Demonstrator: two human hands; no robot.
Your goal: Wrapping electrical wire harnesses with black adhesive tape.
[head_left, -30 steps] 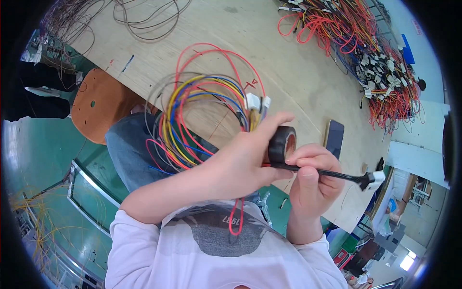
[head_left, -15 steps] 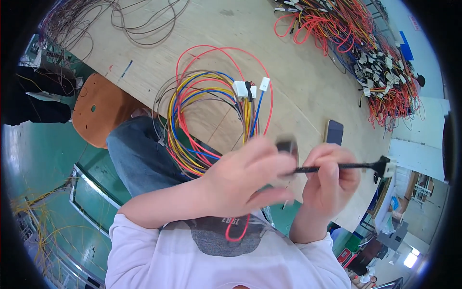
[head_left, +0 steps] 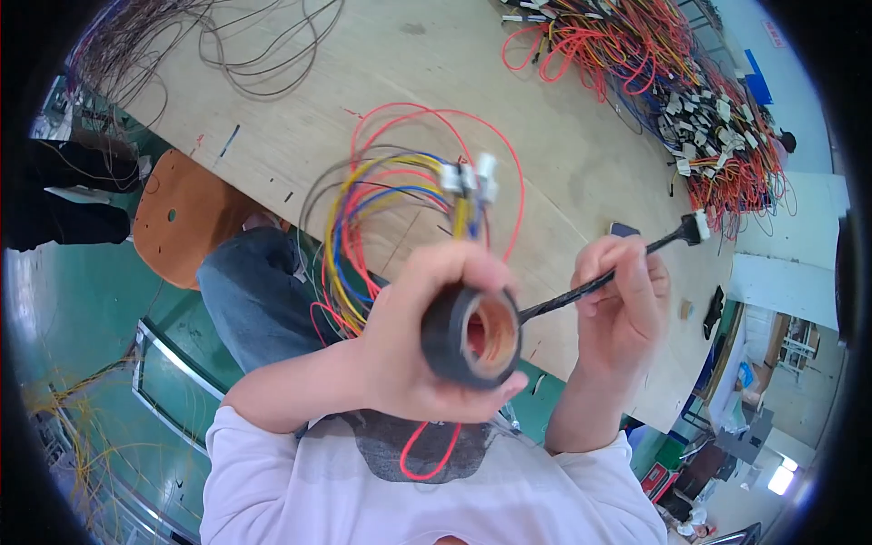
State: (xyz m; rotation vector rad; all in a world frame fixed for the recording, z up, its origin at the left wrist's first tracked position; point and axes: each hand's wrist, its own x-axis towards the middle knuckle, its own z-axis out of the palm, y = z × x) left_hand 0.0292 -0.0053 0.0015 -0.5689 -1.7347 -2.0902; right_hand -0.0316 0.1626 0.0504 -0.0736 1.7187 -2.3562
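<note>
My left hand (head_left: 395, 341) is wrapped around a roll of black tape (head_left: 443, 338), its cardboard core facing up. A wire bundle wound in black tape (head_left: 581, 291) runs from behind the roll to my right hand (head_left: 625, 304), which pinches it between thumb and fingers. Past those fingers the bundle ends in a white connector (head_left: 701, 225), tilted up to the right. Beyond my left hand lies a coil of red, yellow, blue and brown wires (head_left: 343, 222), with blurred white connectors (head_left: 451, 177) at its upper right. A red wire loop (head_left: 429, 474) hangs against my shirt.
A large pile of wire harnesses (head_left: 627, 54) covers the far right of the wooden table (head_left: 409, 82). Loose dark wires (head_left: 272, 68) lie at the far left. A phone (head_left: 623, 229) rests beyond my right hand. An orange stool (head_left: 165, 213) stands left of the table.
My left hand has turned and come nearer, so the tape roll now shows its core. The connector end of the taped bundle has swung upward. The coil's connectors have shifted slightly.
</note>
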